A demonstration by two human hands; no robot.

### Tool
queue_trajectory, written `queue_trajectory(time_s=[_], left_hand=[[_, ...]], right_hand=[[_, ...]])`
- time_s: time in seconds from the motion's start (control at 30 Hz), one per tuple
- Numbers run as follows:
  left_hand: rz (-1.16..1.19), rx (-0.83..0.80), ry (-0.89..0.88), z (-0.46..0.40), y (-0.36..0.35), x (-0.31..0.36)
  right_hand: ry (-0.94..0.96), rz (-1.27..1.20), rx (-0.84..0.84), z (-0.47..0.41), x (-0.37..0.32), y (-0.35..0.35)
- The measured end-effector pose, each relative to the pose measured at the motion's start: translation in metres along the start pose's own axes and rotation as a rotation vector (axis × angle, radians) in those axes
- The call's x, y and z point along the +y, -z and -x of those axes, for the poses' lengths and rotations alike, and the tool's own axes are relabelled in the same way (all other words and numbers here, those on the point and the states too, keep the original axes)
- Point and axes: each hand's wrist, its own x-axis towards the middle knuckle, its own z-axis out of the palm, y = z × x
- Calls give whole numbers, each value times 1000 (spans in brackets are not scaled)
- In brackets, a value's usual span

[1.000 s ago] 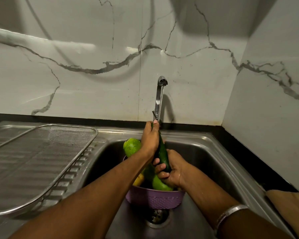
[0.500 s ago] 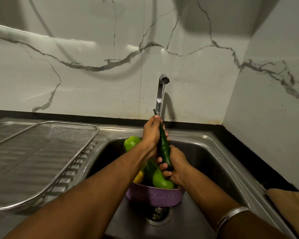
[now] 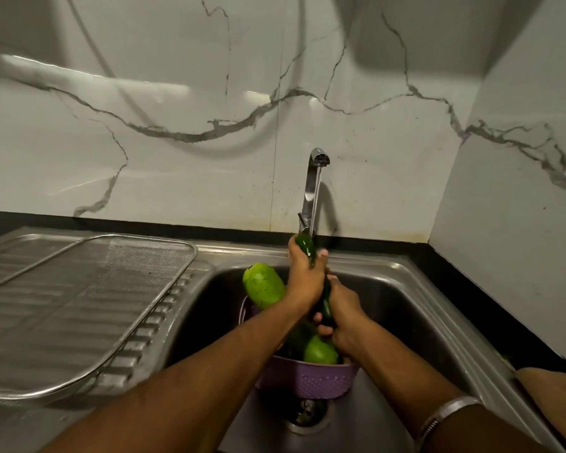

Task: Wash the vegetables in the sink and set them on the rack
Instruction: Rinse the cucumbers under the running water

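Note:
I hold a dark green cucumber (image 3: pixel 306 247) upright under the running tap (image 3: pixel 314 188). My left hand (image 3: pixel 304 279) grips its upper part, and my right hand (image 3: pixel 342 313) grips its lower end. Below them a purple basket (image 3: pixel 307 377) stands in the steel sink (image 3: pixel 415 315) over the drain. In the basket lie a large light green gourd (image 3: pixel 263 286), a smaller green vegetable (image 3: pixel 321 351) and others partly hidden by my arms. The mesh rack (image 3: pixel 89 308) lies on the drainboard at the left with nothing on it.
A marble wall rises behind the tap and along the right side. A black counter edge runs behind the sink. A brown cloth-like thing (image 3: pixel 556 397) lies at the lower right. The drain (image 3: pixel 307 416) shows in front of the basket.
Both hands have slid the cucumber a little higher toward the tap, and its top now shows above my left hand. My left hand has shifted its hold along it.

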Motion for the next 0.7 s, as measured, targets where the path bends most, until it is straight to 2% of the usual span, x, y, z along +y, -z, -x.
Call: queue_trajectory(time_s=[0.1, 0.2, 0.3, 0.4, 0.47, 0.57, 0.63, 0.7], left_hand=[[-177, 69, -56, -7, 3, -3], [-157, 134, -40, -13, 13, -1], [-99, 144, -7, -15, 23, 0], [-8, 168, -21, -14, 29, 0], [26, 149, -41, -12, 30, 0], [77, 60, -49, -10, 25, 3], [207, 15, 37, -9, 21, 8], [334, -54, 133, -8, 21, 13]], right_hand=[[197, 244, 146, -15, 0, -3], [524, 506, 244, -22, -2, -2], [838, 765, 179, -17, 1, 2], [947, 832, 89, -20, 6, 3], [857, 729, 51, -21, 4, 1], [644, 436, -4, -23, -1, -3], [436, 298, -67, -20, -2, -3], [153, 95, -261, -14, -6, -1]])
